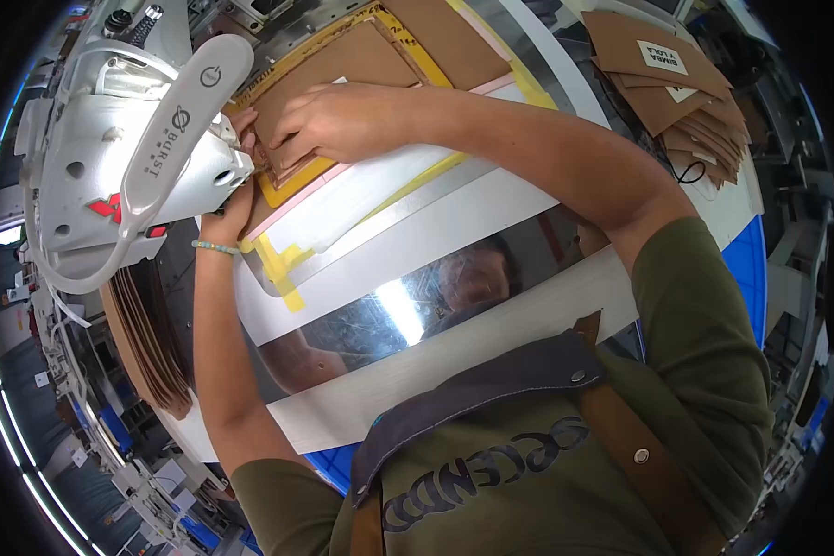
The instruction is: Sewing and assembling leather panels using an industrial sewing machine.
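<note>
A brown panel (338, 69), leather-like, lies inside a yellow-edged frame (426, 63) with handwriting along its border. My right hand (338, 125) rests on the lower part of this panel, back up, fingers reaching left and slightly bent, spread over the surface. Close beside the white sewing machine head (93, 167) is my left hand (235, 211). The machine covers most of it; a few fingertips show at the frame's left edge, and what they touch is hidden. A beaded bracelet (216, 246) circles the left wrist.
A white lamp (190, 111) on a bent neck hangs over the machine head. Brown pieces with white labels are stacked (695, 88) at the far right. More brown sheets (144, 334) stand at the left. A shiny metal plate (361, 324) lies nearer me.
</note>
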Tool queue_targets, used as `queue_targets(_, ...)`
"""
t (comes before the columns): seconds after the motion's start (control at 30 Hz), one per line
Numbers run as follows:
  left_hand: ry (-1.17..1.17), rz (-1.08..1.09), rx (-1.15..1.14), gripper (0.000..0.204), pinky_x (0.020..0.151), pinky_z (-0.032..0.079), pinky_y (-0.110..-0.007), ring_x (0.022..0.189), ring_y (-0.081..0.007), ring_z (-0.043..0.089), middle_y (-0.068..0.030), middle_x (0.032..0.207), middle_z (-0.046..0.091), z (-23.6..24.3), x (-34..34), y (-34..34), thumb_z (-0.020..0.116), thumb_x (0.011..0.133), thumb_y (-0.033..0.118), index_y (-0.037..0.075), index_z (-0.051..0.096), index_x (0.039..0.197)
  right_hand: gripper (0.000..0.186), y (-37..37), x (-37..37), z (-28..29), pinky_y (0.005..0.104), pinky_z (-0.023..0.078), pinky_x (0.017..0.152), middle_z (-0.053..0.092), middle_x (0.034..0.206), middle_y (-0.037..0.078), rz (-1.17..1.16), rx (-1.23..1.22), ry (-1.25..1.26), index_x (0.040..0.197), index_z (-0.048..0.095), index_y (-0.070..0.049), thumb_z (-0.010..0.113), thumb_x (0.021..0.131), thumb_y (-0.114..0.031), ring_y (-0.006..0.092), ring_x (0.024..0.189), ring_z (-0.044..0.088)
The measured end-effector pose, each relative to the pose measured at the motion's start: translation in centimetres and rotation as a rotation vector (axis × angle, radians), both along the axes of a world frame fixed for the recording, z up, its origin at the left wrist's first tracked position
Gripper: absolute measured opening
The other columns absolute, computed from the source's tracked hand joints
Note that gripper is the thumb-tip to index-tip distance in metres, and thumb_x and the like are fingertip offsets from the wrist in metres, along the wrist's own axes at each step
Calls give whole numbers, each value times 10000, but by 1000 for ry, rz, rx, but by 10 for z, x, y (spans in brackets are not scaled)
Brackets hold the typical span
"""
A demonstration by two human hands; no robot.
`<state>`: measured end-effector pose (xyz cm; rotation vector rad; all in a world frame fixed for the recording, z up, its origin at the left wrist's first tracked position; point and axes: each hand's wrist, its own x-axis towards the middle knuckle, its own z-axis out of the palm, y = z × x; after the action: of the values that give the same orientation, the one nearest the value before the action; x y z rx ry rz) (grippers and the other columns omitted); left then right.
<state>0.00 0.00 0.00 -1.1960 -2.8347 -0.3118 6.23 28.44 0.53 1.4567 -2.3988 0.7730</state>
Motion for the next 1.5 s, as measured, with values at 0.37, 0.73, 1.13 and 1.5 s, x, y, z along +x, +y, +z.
queue_targets(0.37,91,39,401,347,1061,482,-381,1171,-241,620,-93,1206,665,11,-13,26,811,936,177,105,718,1263,387,-1,5,9,449,461,1136,709,1370,64,-20,20,-21,1258,796,-210,626,953,-46,255,1300,623)
queue_targets(0.73,156,-10,374,267,1135,473,-382,1272,-251,622,-86,1299,686,11,9,24,763,980,137,72,744,1238,368,1,4,4,443,453,1116,724,1353,48,-54,32,42,1238,807,-212,649,940,-66,224,1285,629)
queue_targets(1.13,52,-88,96,391,1310,280,-397,1537,-229,428,-16,1627,539,16,19,10,588,1101,212,138,657,1478,279,3,0,-2,433,462,1059,719,1318,8,-230,-96,16,1196,816,-170,678,955,-139,217,1253,617)
queue_targets(1.5,39,-97,201,374,1296,304,-383,1489,-236,485,-25,1565,602,15,17,12,601,1089,180,94,659,1449,233,4,3,-1,428,461,1033,721,1259,31,-239,-55,31,1136,834,-138,692,952,-152,221,1227,622)
